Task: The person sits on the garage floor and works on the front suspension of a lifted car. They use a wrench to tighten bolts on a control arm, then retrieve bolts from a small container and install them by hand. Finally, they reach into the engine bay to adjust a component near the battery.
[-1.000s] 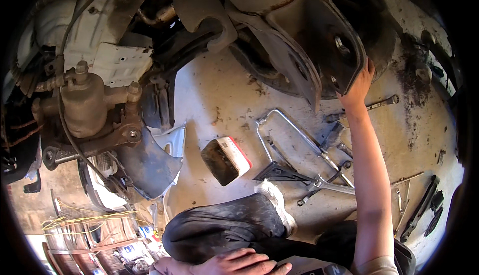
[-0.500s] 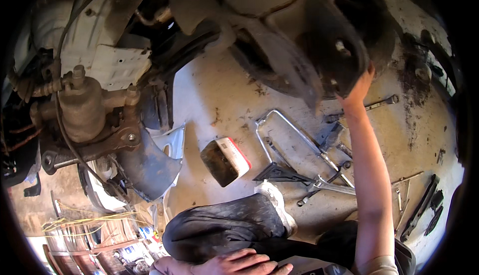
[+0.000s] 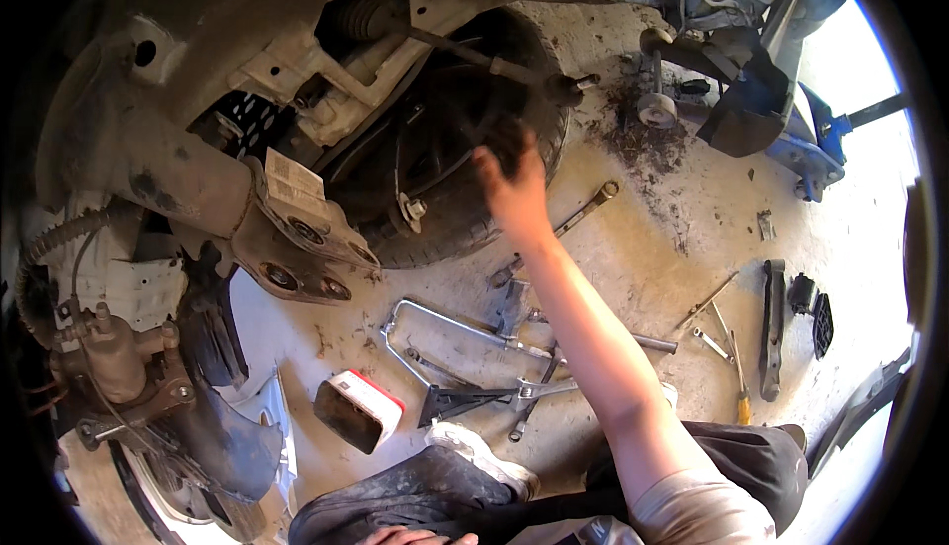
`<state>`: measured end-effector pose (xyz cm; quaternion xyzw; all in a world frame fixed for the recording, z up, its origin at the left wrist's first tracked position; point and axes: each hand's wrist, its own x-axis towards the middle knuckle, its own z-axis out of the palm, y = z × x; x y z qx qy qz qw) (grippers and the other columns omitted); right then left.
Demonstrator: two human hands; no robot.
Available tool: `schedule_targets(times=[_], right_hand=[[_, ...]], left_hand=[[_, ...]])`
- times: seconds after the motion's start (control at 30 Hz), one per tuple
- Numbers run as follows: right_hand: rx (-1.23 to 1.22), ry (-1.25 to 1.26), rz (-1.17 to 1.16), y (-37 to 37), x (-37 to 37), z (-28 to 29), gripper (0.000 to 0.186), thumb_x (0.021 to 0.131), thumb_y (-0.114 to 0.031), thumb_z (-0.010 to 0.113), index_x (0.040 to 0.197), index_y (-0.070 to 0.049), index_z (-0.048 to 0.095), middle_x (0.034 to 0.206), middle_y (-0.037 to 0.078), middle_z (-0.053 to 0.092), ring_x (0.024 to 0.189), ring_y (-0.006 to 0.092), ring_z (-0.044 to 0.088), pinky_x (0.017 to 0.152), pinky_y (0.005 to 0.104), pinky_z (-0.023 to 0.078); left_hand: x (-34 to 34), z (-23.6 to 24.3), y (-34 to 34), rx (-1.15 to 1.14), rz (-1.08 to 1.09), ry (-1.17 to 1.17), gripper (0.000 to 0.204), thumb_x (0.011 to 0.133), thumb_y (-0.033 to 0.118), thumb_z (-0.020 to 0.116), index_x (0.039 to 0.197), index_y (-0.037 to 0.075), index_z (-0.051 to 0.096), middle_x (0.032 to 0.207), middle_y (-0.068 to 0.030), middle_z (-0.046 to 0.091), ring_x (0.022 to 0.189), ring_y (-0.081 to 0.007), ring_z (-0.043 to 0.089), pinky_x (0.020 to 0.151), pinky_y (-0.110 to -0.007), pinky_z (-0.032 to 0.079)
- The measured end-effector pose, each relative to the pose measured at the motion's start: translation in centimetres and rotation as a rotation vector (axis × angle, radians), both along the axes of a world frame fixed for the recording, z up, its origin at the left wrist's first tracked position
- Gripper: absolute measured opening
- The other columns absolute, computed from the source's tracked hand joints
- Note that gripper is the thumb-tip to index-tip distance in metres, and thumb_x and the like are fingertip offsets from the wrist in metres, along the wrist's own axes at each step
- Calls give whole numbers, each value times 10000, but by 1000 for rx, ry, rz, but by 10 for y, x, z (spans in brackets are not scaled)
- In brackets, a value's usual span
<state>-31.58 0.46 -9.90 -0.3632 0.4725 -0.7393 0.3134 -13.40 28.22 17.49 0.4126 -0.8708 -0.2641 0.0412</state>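
Observation:
My right hand (image 3: 512, 191) reaches into the wheel area in front of a dark tire (image 3: 425, 249), blurred, thumb and a finger raised beside dark parts; whether it grips anything is unclear. A thin cable with a metal end fitting (image 3: 413, 211) hangs left of it, and an axle shaft with a threaded end (image 3: 509, 69) crosses above. The strut bracket (image 3: 297, 268) with bolt holes is to the left, out of my hand. My left hand (image 3: 415, 537) rests at my lap at the bottom edge, partly out of frame, fingers lying loosely.
A brake caliper (image 3: 121, 362) hangs at left. On the floor lie an open oblong can (image 3: 346, 417), a wrench (image 3: 578, 214), a metal frame tool (image 3: 465, 323), several bars and tools (image 3: 771, 328), and a blue jack (image 3: 811, 160) at right. My legs (image 3: 405, 496) occupy the lower foreground.
My right hand has let go of the strut bracket and moved up and left in the picture. The view has turned right, bringing the axle and jack into sight.

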Motion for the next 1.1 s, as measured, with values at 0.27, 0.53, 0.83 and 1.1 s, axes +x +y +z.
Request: schedule_targets(times=[0.27,0.53,0.83,1.1], right_hand=[[16,-688,220,-10,-68,38,351,890,7,536,1235,-35,490,1134,93,620,1072,245,625,859,345,506],[49,-601,211,-3,-65,33,348,839,53,605,1172,-11,527,1057,78,651,1024,195,637,854,303,519],[4,-192,66,33,-21,43,318,768,10,726,1042,12,565,940,65,672,903,147,635,834,288,497],[-57,-189,109,45,-11,135,398,778,-40,771,1098,6,538,998,97,664,931,148,636,810,282,517]], left_hand=[[-6,7,7,-3,43,-19,360,743,139,741,1092,73,684,885,-75,635,786,-244,630,721,-378,506],[-10,10,6,-6,36,0,363,749,135,736,1101,69,679,882,-79,632,783,-244,630,717,-379,508],[-9,8,12,3,40,-10,358,752,130,727,1100,61,676,879,-91,632,770,-260,624,707,-393,514],[-9,9,13,-7,60,-16,366,738,106,735,1093,49,671,875,-100,632,760,-270,623,705,-397,517]])
